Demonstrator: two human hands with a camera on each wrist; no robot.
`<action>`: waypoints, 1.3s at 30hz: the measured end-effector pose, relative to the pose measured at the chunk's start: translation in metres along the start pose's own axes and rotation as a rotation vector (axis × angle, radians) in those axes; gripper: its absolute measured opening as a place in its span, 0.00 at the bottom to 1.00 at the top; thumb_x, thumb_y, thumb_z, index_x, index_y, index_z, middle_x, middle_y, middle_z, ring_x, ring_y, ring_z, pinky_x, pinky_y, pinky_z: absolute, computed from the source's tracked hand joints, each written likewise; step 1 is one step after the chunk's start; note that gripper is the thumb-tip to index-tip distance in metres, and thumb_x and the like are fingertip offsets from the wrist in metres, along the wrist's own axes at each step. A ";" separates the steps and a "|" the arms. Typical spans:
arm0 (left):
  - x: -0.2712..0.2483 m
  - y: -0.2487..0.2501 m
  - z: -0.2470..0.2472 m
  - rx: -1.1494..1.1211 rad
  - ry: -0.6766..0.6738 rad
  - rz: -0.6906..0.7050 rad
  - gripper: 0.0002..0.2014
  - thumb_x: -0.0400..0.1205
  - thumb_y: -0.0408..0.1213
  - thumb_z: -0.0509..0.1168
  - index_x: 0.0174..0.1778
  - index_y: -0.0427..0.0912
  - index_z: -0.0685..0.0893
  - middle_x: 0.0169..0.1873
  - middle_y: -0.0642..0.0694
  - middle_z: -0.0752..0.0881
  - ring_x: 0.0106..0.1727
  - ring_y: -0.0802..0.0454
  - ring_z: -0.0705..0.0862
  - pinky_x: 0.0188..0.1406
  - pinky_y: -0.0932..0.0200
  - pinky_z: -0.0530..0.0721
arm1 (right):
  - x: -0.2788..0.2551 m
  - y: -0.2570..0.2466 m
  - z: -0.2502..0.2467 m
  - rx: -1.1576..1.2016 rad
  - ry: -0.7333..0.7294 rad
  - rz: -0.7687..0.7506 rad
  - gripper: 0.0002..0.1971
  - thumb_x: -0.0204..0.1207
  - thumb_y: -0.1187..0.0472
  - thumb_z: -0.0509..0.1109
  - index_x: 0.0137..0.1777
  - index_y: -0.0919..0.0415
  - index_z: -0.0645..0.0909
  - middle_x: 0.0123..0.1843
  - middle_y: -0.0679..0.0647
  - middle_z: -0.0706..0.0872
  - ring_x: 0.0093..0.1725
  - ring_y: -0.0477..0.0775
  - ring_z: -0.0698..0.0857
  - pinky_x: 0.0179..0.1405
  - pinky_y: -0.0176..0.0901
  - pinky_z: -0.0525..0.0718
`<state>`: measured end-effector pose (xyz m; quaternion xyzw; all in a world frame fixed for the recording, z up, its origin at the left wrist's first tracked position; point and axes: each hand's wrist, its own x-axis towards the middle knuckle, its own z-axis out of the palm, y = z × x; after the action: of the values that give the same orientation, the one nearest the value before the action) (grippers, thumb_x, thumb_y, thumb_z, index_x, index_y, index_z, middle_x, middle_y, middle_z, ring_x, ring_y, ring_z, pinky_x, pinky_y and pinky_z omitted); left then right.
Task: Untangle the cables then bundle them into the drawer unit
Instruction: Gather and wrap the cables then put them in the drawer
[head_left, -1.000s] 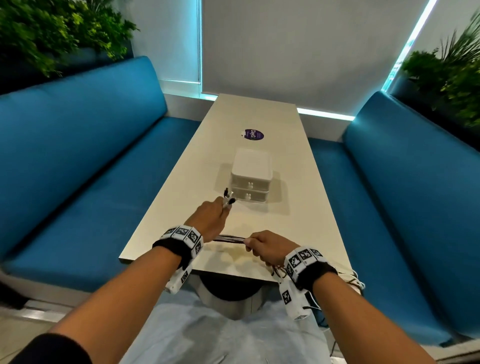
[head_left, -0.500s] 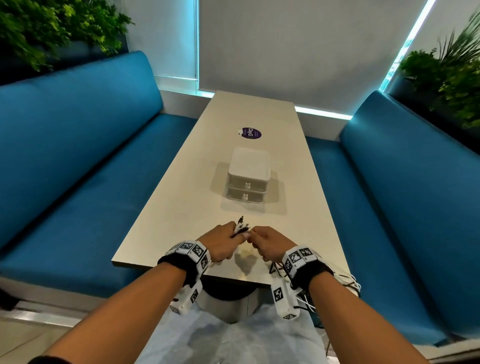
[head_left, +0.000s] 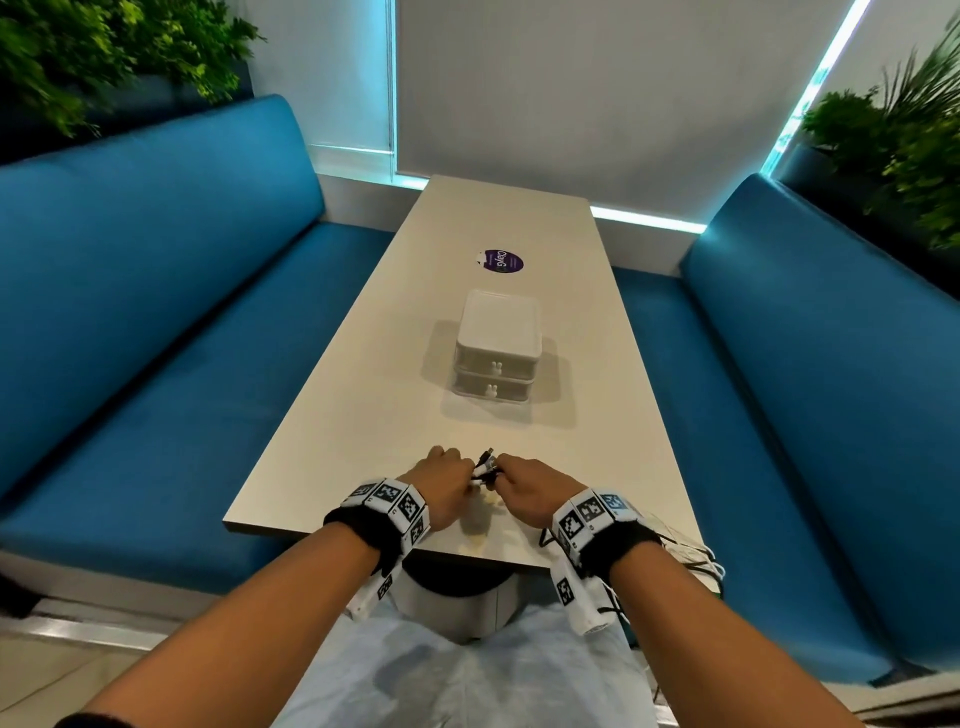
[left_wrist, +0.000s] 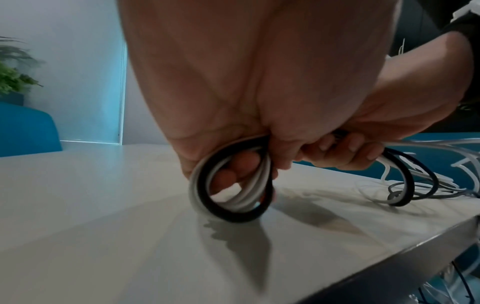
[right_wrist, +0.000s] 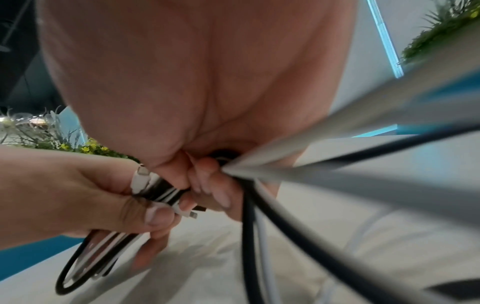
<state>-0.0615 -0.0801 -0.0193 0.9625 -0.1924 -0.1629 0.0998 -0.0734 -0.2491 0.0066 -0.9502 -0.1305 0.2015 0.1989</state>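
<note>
— Two hands work close to the near edge of the table (head_left: 363, 415), well short of the drawer unit (head_left: 496, 353). How much room lies between?

— Bare tabletop runs from the knuckles up to the drawer unit, which stands on the table's middle line with both drawers closed. Beyond the drawer unit lies a round purple sticker (head_left: 498, 261), and then the far end of the table against the wall.

— And the cables (head_left: 484, 469), relative to each grip?

— The left hand (head_left: 439, 486) has its fingers curled round a small coil of white and black cables; the left wrist view shows that loop (left_wrist: 231, 191) hanging under the fist, just above the tabletop. The right hand (head_left: 524, 491) pinches the same bundle right beside the left hand, with the plug ends sticking up between the two hands.

— Does anything trail off?

— Yes. From the right hand's grip, loose black and white strands (right_wrist: 298, 216) run back toward the person; in the left wrist view they lie slack on the table near its edge, on the side away from the drawer unit, and some hang over that edge.

— What of the room?

— Blue benches (head_left: 156, 312) flank the table on both sides of the drawer unit. Green plants (head_left: 104, 52) sit behind each backrest, and a pale wall with a lit strip closes the far end.
</note>
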 end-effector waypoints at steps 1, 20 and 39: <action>0.000 0.000 0.000 0.027 0.027 0.010 0.14 0.89 0.40 0.55 0.64 0.35 0.76 0.61 0.35 0.78 0.63 0.37 0.75 0.59 0.45 0.76 | -0.001 0.001 0.001 0.004 0.012 -0.012 0.15 0.86 0.56 0.53 0.65 0.62 0.74 0.60 0.63 0.84 0.56 0.63 0.82 0.53 0.51 0.78; -0.014 0.000 -0.033 0.216 0.179 0.044 0.16 0.90 0.50 0.50 0.59 0.41 0.74 0.48 0.40 0.85 0.45 0.38 0.84 0.38 0.50 0.76 | -0.018 0.010 0.005 0.124 0.178 -0.008 0.11 0.84 0.48 0.59 0.53 0.55 0.76 0.43 0.55 0.87 0.43 0.60 0.86 0.45 0.55 0.83; -0.004 -0.020 -0.026 0.056 0.254 -0.188 0.20 0.89 0.55 0.49 0.58 0.42 0.75 0.51 0.40 0.86 0.49 0.38 0.85 0.42 0.50 0.77 | -0.024 -0.003 0.008 -0.063 0.040 0.135 0.08 0.83 0.61 0.61 0.59 0.60 0.75 0.53 0.62 0.86 0.51 0.66 0.87 0.48 0.53 0.84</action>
<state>-0.0491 -0.0567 0.0003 0.9916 -0.0918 -0.0431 0.0807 -0.0981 -0.2513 0.0095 -0.9664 -0.0684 0.1912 0.1574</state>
